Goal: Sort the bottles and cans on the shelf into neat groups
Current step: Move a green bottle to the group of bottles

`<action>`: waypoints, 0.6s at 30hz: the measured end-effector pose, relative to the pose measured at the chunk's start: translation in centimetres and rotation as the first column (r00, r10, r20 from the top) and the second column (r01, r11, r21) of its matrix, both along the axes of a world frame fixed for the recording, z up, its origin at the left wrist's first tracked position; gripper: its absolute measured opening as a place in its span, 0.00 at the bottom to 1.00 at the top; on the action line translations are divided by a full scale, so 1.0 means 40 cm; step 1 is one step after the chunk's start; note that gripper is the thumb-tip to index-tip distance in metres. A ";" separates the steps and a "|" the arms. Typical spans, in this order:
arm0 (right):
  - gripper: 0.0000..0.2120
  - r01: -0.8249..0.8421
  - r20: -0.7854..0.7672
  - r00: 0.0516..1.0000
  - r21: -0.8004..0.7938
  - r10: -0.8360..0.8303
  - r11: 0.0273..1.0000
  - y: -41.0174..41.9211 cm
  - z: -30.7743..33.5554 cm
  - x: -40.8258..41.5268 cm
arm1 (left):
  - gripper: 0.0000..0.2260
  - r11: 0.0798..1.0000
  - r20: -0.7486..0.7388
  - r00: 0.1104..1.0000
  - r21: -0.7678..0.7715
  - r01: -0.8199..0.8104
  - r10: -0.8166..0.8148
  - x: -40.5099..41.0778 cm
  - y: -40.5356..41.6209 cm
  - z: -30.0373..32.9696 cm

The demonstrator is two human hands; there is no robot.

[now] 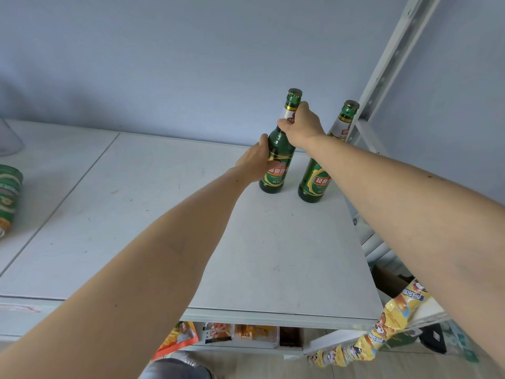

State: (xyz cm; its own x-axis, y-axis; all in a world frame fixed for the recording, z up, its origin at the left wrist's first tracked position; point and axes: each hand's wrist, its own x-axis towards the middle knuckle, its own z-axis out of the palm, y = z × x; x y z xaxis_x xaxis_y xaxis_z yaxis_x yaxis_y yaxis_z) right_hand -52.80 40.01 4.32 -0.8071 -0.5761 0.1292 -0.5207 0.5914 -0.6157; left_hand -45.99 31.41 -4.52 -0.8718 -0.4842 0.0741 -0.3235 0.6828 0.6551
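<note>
Both hands gripping upright green beer bottle [276, 160] — left hand [255, 162] at body, right hand [299, 124] at neck — second beer bottle [314, 184] just beside, right forearm crossing it, green can [9, 198] far left on shelf [164, 214].

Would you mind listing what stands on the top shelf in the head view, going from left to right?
Green can at the far left edge → left hand → green bottle held by both hands → second green bottle → white shelf upright. The right hand overlaps both bottles, so it is left out.

green bottles [276, 160]: 2 | green cans [9, 198]: 1 | hands [300, 124]: 2
</note>
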 end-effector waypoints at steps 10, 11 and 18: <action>0.24 0.035 -0.022 0.999 -0.037 -0.036 0.999 0.048 -0.009 0.033 | 0.24 0.992 0.066 0.992 -0.078 -0.100 0.105 0.033 0.017 0.015; 0.24 0.057 -0.032 0.998 -0.049 -0.058 0.997 0.054 -0.013 0.042 | 0.25 0.991 0.072 0.991 -0.088 -0.103 0.110 0.045 0.015 0.015; 0.16 0.145 -0.159 0.973 -0.133 -0.166 0.980 0.059 -0.041 0.130 | 0.23 0.971 0.119 0.982 -0.209 -0.120 0.147 0.173 -0.016 0.057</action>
State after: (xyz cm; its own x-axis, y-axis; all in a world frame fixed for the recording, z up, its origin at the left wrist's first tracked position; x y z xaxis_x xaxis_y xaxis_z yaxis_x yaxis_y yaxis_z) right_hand -47.61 42.38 2.69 -0.8462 -0.4171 0.3318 -0.5306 0.6005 -0.5982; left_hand -39.05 30.78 -2.26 -0.8089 -0.5838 0.0696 -0.4950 0.7401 0.4552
